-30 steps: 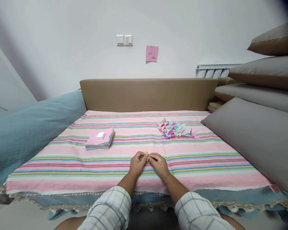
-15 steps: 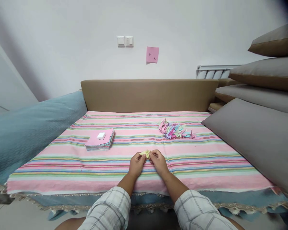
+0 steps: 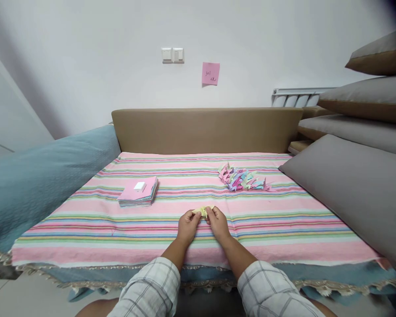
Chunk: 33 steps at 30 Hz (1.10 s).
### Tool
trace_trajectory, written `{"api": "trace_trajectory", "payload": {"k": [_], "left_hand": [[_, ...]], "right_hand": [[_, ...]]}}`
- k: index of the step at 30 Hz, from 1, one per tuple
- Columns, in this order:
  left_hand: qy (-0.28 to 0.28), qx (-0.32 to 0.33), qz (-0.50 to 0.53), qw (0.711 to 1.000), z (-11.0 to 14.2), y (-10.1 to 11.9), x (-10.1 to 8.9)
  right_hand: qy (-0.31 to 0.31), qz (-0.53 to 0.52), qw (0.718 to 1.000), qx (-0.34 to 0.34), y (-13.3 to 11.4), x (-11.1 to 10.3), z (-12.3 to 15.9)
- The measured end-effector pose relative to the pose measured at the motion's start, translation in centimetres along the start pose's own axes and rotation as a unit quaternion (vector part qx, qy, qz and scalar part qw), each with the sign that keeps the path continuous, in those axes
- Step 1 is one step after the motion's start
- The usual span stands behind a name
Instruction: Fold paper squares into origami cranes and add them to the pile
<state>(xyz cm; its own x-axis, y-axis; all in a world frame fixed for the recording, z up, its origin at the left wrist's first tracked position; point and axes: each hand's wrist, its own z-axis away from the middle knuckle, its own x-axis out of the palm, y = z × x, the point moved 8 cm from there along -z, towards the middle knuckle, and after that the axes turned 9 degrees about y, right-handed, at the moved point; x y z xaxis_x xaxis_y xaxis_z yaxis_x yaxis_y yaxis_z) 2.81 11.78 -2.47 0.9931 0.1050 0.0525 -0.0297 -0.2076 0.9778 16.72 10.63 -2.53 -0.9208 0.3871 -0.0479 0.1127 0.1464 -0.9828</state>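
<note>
A small folded piece of yellow paper [image 3: 202, 211], shaped like an origami crane, is held up between both hands just above the striped cloth. My left hand [image 3: 188, 223] pinches its left side between thumb and fingers. On the other side my right hand [image 3: 218, 222] grips the right part, with the fingertips partly covering it. Beyond the hands, to the right, lies a pile of folded paper cranes [image 3: 242, 179] in pink, purple, blue and green. A stack of square coloured paper [image 3: 137, 193] sits to the left, topped by a small white block [image 3: 139, 186].
The pink striped cloth [image 3: 185, 176] covers the sofa seat. Behind it rises a brown backrest [image 3: 204, 131]. Grey cushions [image 3: 356, 185] are piled on the right, and a blue-covered armrest [image 3: 53, 171] bounds the left. A pink note [image 3: 210, 74] hangs on the wall.
The right fingers have shifted slightly left over the yellow paper, and its right part now shows spread out above them. The left hand keeps its pinch. The view has tilted a little.
</note>
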Motion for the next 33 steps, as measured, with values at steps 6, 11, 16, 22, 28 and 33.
{"api": "trace_trajectory", "payload": {"k": [6,11,16,22,28,33], "left_hand": [[0.005,-0.037,0.046,0.998,0.1,-0.3,0.0],[0.03,-0.029,0.024,0.999,0.0,-0.2,0.2],[0.039,-0.007,-0.039,0.998,-0.1,0.2,0.9],[0.018,0.033,-0.133,0.99,0.1,1.0,1.4],[0.013,0.04,-0.096,0.994,0.1,1.7,1.3],[0.019,0.056,-0.099,0.993,-0.7,2.5,1.5]], "right_hand": [[-0.017,0.011,1.0,-0.008,0.0,0.3,0.0],[0.031,0.052,0.996,-0.061,-0.6,-0.5,0.1],[0.041,0.028,0.996,-0.077,-1.0,-0.7,0.5],[0.029,-0.026,0.999,-0.037,-0.8,-0.7,0.7],[0.022,-0.041,0.999,-0.024,-1.4,-0.2,0.4],[0.015,-0.021,0.999,0.033,-1.5,0.5,-0.6]]}}
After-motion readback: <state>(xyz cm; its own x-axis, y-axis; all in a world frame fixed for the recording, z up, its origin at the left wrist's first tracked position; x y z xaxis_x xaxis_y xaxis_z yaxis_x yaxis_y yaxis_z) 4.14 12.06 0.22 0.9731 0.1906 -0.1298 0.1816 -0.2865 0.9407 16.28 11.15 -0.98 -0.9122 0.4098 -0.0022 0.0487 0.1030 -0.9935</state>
